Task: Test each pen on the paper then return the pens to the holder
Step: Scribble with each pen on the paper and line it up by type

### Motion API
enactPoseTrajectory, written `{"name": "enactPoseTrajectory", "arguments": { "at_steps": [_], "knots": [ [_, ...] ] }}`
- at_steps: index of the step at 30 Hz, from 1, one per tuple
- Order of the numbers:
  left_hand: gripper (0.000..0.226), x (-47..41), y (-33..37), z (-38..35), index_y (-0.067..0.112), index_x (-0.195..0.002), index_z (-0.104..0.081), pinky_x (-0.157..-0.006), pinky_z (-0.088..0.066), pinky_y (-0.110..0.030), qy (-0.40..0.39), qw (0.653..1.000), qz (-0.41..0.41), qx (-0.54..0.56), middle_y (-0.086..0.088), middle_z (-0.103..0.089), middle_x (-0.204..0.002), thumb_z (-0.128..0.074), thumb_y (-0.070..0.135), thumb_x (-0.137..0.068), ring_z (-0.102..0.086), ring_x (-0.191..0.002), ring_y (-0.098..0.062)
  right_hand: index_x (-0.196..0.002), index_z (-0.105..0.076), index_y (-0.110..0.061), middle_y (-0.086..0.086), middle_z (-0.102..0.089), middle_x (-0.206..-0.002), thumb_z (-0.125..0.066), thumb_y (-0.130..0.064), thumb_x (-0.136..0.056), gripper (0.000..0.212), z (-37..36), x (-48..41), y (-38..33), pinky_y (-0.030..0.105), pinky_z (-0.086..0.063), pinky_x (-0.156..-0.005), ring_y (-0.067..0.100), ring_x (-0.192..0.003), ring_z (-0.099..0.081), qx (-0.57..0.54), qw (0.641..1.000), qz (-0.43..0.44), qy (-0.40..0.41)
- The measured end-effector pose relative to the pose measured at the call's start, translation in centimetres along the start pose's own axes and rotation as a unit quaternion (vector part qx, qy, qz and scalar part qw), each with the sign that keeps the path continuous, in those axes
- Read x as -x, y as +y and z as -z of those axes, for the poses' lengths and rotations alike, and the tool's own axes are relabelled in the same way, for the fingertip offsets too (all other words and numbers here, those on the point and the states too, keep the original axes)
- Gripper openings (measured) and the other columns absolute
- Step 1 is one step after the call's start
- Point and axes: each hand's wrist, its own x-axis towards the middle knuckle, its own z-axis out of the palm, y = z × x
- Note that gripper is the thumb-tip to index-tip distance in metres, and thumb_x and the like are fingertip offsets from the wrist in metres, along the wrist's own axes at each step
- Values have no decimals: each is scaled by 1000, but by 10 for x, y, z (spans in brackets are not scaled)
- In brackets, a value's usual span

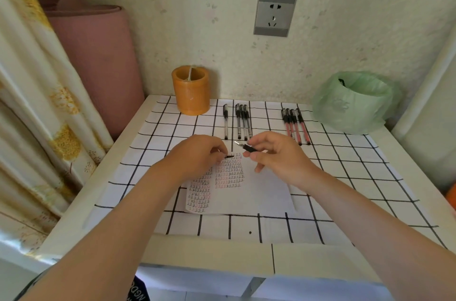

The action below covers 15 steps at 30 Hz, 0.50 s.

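My right hand [276, 155] pinches an uncapped black pen [246, 147], its metal tip pointing left above the paper. My left hand [199, 155] holds the pen's black cap [229, 156] between curled fingers, just left of the tip. Under both hands lies the white paper [246, 192], covered with rows of small black and red test marks. The orange round holder [191, 89] stands at the back left of the table. Several black pens [243, 120] lie in a row behind my hands. Several red pens [294, 125] lie further right.
The table carries a white cloth with a black grid [345, 170]. A green plastic bag over a bin [355, 103] stands at the back right. A rolled pink mat [93, 53] and a curtain [29, 103] stand at the left. A wall socket [275, 13] is above.
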Motion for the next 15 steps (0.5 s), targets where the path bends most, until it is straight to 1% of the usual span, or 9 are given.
{"name": "enactPoseTrajectory", "arguments": {
  "at_steps": [1,3,5,7,9,13,15],
  "knots": [
    [18,0,0,0,32,-111,-69,-70,-43,-21,2,1000,0,4,14,-66,-104,-57,29,-98,-57,-89,-4,-100,-69,-26,-8,-75,-91,-73,-13,-87,19,0,0,2,42,-57,-73,25,-69,-69,51,999,4,8],
    [18,-1,0,0,31,-110,-70,-73,-44,-23,4,1000,1,13,15,-65,-103,-57,29,-98,-58,-93,-4,-92,-71,-37,-16,-71,-88,-74,-23,-85,16,-2,1,4,32,-52,-66,7,-60,-59,149,988,20,20],
    [17,-1,0,-2,31,-109,-71,-69,-41,-18,0,1000,-1,22,17,-63,-99,-57,29,-99,-56,-91,-2,-91,-70,-42,-21,-67,-87,-72,-28,-86,15,-3,3,3,25,-48,-63,0,-60,-53,201,979,35,28],
    [17,-2,0,-3,32,-108,-71,-66,-38,-15,-1,1000,-4,24,20,-62,-96,-57,29,-98,-55,-87,1,-93,-70,-42,-21,-65,-89,-70,-31,-87,13,-4,4,1,24,-47,-67,-4,-67,-53,237,970,41,32],
    [16,-2,1,-4,33,-107,-70,-67,-40,-18,-3,1000,-5,27,19,-63,-97,-58,30,-98,-56,-86,0,-95,-71,-40,-20,-65,-90,-69,-31,-88,12,-5,5,0,25,-48,-71,-5,-72,-53,255,965,44,35],
    [15,-1,3,-5,36,-105,-71,-68,-41,-20,-11,999,-8,40,19,-64,-94,-59,31,-97,-58,-83,0,-98,-71,-39,-19,-65,-91,-69,-30,-88,13,-6,6,0,29,-49,-74,-3,-79,-55,263,963,56,26],
    [14,0,7,-5,35,-102,-72,-69,-44,-23,-21,998,-3,66,17,-66,-92,-59,31,-97,-59,-82,-1,-101,-71,-40,-18,-66,-92,-67,-32,-90,14,-6,7,0,29,-50,-76,1,-82,-58,259,963,69,20]
  ]
}}
